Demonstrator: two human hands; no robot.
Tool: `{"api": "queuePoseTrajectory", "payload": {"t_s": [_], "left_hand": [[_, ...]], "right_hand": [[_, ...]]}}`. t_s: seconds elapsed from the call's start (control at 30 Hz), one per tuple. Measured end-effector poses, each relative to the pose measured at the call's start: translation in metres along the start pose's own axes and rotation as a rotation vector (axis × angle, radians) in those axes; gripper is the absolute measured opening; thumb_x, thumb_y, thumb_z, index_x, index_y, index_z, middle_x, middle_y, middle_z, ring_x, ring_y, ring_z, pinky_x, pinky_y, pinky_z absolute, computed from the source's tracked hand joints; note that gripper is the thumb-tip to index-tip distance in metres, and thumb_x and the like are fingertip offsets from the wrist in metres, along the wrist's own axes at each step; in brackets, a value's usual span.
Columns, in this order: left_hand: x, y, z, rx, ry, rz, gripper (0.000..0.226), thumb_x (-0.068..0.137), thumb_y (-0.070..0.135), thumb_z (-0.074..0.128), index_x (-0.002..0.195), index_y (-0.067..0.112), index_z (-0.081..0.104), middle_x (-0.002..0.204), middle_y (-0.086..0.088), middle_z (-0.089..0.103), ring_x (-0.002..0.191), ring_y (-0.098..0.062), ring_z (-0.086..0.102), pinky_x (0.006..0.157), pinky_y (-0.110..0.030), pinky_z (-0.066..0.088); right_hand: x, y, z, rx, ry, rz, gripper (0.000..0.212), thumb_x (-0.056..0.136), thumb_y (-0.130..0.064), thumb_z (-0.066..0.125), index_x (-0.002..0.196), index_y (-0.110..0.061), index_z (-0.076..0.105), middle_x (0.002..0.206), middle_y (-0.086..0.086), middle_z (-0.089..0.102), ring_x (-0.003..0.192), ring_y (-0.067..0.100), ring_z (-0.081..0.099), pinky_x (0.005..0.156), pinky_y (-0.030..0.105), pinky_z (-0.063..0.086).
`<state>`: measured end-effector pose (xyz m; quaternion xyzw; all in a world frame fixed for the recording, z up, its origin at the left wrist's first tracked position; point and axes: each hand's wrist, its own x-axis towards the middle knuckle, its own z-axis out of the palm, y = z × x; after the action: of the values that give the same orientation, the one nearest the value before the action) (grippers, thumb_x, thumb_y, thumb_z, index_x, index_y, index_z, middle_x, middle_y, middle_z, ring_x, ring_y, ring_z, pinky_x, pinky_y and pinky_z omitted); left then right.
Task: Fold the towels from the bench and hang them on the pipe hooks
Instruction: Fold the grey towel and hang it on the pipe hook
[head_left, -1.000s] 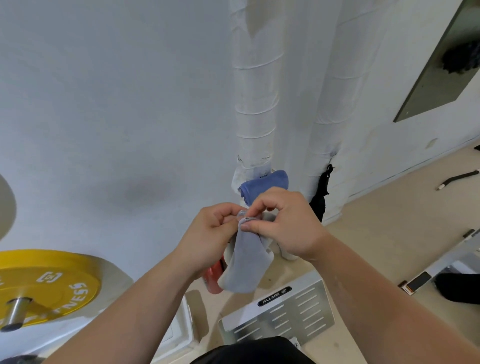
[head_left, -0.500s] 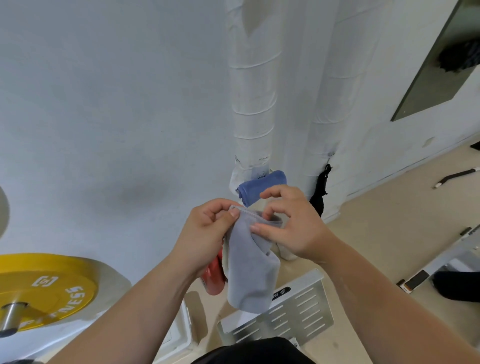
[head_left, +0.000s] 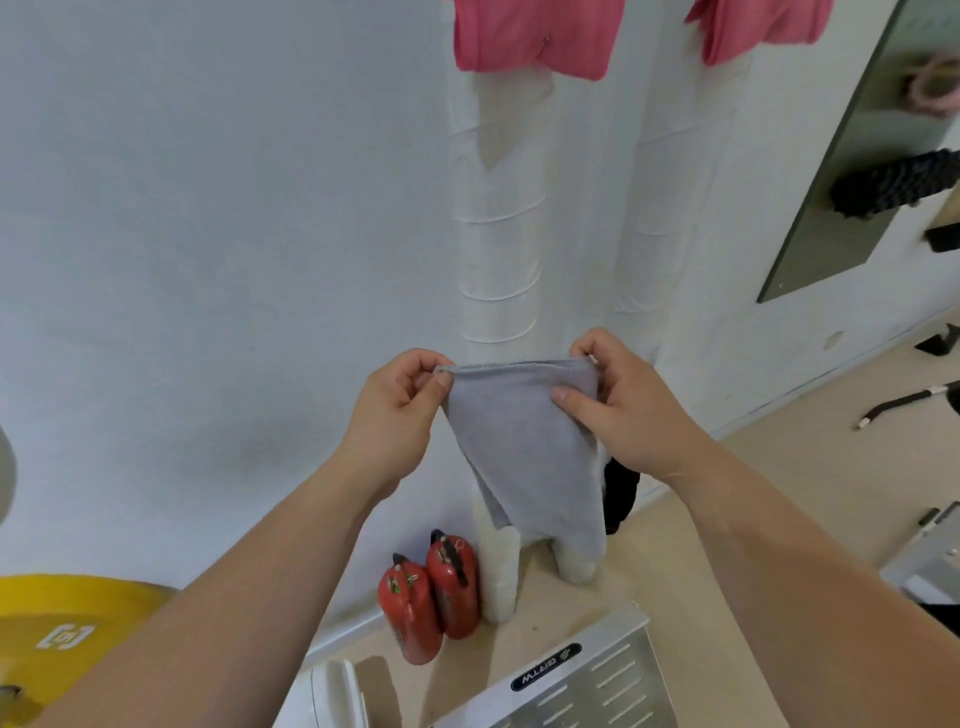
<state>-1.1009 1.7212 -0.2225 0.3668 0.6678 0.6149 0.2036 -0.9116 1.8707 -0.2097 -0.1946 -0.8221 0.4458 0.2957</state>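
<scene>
Against the pale matte wall (head_left: 208, 208) stand two pipes (head_left: 498, 249) wrapped in ridged white tape. Soft pink towels (head_left: 535, 36) hang near their tops, cut off by the frame edge; what holds them is hard to make out. Before the pipes, a grey towel (head_left: 524, 447) of fine terry hangs folded and narrows downward, its hemmed top edge stretched level between both hands. At the top-left corner the left hand (head_left: 400, 415) pinches it between thumb and forefinger. At the top-right corner the right hand (head_left: 628, 410) pinches it, thumb (head_left: 566, 400) flat on the front, other fingertips hidden behind.
</scene>
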Motion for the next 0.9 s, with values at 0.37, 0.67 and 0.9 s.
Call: {"api": "queuePoseTrajectory", "payload": {"t_s": [0.37, 0.67, 0.9], "left_hand": [[0.007, 0.040, -0.018, -0.127, -0.444, -0.025, 0.046, 0.082, 0.007, 0.067, 0.118, 0.036, 0.062, 0.092, -0.003, 0.065, 0.075, -0.012, 0.059, 0.064, -0.017, 0.047], [0.030, 0.083, -0.001, 0.189, -0.890, -0.060, 0.063, 0.086, 0.010, 0.072, 0.135, 0.042, 0.049, 0.135, -0.006, 0.062, 0.118, -0.039, 0.063, 0.097, -0.056, 0.055], [0.033, 0.084, 0.018, 0.271, -0.931, -0.066, 0.091, 0.086, 0.008, 0.075, 0.152, 0.050, 0.029, 0.123, -0.028, 0.061, 0.113, -0.039, 0.066, 0.098, -0.058, 0.053]], "right_hand": [[-0.005, -0.011, 0.001, 0.247, 0.151, -0.052, 0.046, 0.081, 0.010, 0.045, 0.064, -0.030, 0.059, 0.068, -0.001, 0.051, 0.067, 0.016, 0.041, 0.061, 0.028, 0.031], [-0.005, -0.022, -0.006, 0.278, 0.010, -0.033, 0.056, 0.083, 0.017, 0.043, 0.058, -0.026, 0.068, 0.079, 0.006, 0.065, 0.078, 0.013, 0.058, 0.067, 0.023, 0.044], [-0.013, -0.020, -0.012, 0.295, 0.011, -0.021, 0.048, 0.087, 0.018, 0.042, 0.065, -0.016, 0.067, 0.069, -0.013, 0.064, 0.070, 0.003, 0.056, 0.066, 0.014, 0.043]]}}
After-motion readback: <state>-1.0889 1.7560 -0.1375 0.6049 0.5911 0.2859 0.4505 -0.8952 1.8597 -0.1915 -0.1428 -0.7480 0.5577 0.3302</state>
